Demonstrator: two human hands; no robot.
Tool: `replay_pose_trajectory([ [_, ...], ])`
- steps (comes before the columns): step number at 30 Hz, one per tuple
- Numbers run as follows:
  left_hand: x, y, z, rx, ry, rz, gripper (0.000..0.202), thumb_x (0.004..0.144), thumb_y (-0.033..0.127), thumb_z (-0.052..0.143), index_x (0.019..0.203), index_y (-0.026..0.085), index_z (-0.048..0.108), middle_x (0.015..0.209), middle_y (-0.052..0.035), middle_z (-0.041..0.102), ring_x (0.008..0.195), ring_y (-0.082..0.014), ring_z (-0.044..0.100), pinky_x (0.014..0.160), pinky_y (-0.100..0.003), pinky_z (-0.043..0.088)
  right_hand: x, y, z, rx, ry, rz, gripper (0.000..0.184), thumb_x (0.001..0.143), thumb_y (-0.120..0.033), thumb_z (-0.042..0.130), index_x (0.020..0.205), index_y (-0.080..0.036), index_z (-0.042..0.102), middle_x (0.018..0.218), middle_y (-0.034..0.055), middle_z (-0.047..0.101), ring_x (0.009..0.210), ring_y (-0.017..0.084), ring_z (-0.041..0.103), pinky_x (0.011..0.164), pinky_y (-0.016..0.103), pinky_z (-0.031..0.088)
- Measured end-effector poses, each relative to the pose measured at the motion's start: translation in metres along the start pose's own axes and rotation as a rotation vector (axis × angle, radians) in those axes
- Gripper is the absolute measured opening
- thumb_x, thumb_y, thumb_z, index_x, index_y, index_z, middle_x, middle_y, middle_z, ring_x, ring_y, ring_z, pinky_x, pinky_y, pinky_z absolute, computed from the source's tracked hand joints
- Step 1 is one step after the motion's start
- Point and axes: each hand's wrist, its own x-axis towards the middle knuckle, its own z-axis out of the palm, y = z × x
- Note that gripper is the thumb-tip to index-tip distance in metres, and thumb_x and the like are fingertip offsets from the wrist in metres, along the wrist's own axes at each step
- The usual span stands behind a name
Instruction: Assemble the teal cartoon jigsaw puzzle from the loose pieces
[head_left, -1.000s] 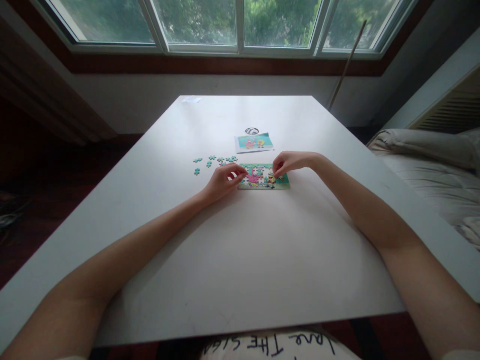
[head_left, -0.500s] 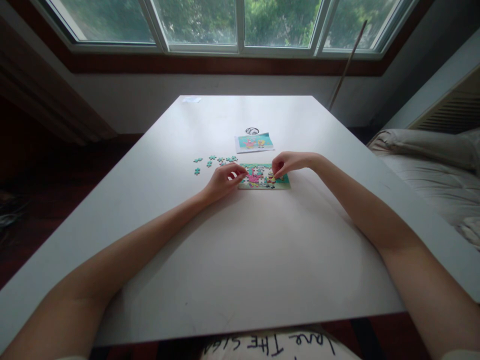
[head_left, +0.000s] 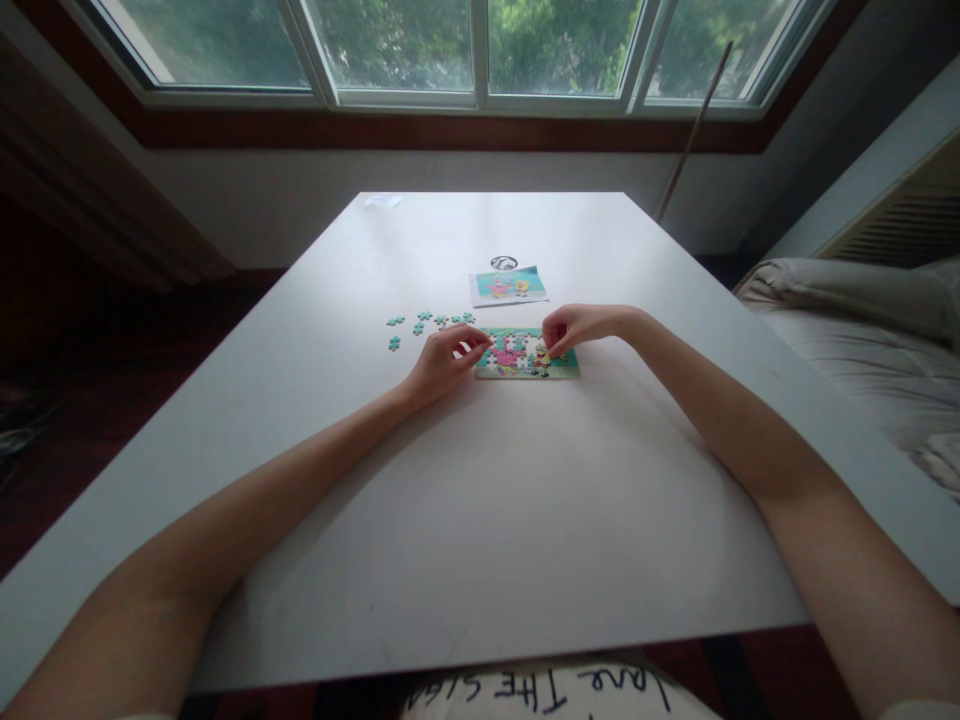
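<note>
A small, partly assembled jigsaw puzzle (head_left: 525,358) in teal, pink and yellow lies on the white table (head_left: 480,500). My left hand (head_left: 446,362) rests at the puzzle's left edge, fingers curled with thumb and forefinger pinched at the border. My right hand (head_left: 574,326) hovers over the puzzle's upper right part, fingertips pinched together on a piece too small to make out. Several loose teal puzzle pieces (head_left: 427,322) lie scattered just left of the puzzle, beyond my left hand.
A reference picture card (head_left: 508,285) lies behind the puzzle, with a small dark round object (head_left: 504,262) beyond it. A scrap of paper (head_left: 383,200) sits at the far left corner. A bed with a pillow (head_left: 847,290) is to the right; windows run along the back.
Almost nothing has moved. My right hand has crept slightly left over the puzzle, and my left hand has shifted very slightly at the puzzle's edge.
</note>
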Motion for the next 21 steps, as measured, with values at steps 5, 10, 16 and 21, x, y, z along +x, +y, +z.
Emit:
replay_pose_trajectory([
  [5, 0.000, 0.000, -0.001, 0.041, 0.066, -0.005, 0.016, 0.081, 0.029, 0.058, 0.082, 0.017, 0.068, 0.076, -0.0024, 0.066, 0.069, -0.0112, 0.060, 0.061, -0.021, 0.049, 0.000, 0.002, 0.000, 0.014, -0.013, 0.002, 0.042, 0.057, -0.047, 0.078, 0.079, -0.014, 0.063, 0.070, 0.0006, 0.060, 0.066, 0.011, 0.050, 0.057, 0.023, 0.036],
  [10, -0.001, 0.002, -0.001, 0.054, 0.086, -0.023, 0.016, 0.081, 0.030, 0.057, 0.081, 0.017, 0.067, 0.076, -0.0026, 0.066, 0.068, -0.0115, 0.060, 0.062, -0.022, 0.049, 0.000, 0.001, 0.000, -0.045, -0.006, 0.012, 0.041, 0.059, -0.048, 0.077, 0.080, -0.015, 0.063, 0.070, 0.0001, 0.059, 0.065, 0.011, 0.049, 0.057, 0.024, 0.036],
  [16, -0.001, 0.001, -0.002, 0.039, 0.092, -0.018, 0.016, 0.081, 0.029, 0.058, 0.081, 0.016, 0.067, 0.076, -0.0025, 0.065, 0.068, -0.0114, 0.060, 0.062, -0.022, 0.049, -0.006, -0.007, 0.000, -0.086, -0.023, 0.028, 0.048, 0.054, -0.048, 0.080, 0.084, -0.017, 0.061, 0.074, -0.0011, 0.056, 0.067, 0.011, 0.048, 0.058, 0.024, 0.035],
  [21, -0.001, 0.000, -0.002, 0.037, 0.098, -0.024, 0.016, 0.081, 0.030, 0.058, 0.081, 0.016, 0.067, 0.076, -0.0027, 0.066, 0.069, -0.0119, 0.060, 0.062, -0.022, 0.049, -0.007, -0.015, 0.002, -0.141, -0.013, 0.055, 0.042, 0.054, -0.043, 0.079, 0.079, -0.017, 0.058, 0.071, -0.0027, 0.053, 0.066, 0.010, 0.045, 0.058, 0.024, 0.033],
])
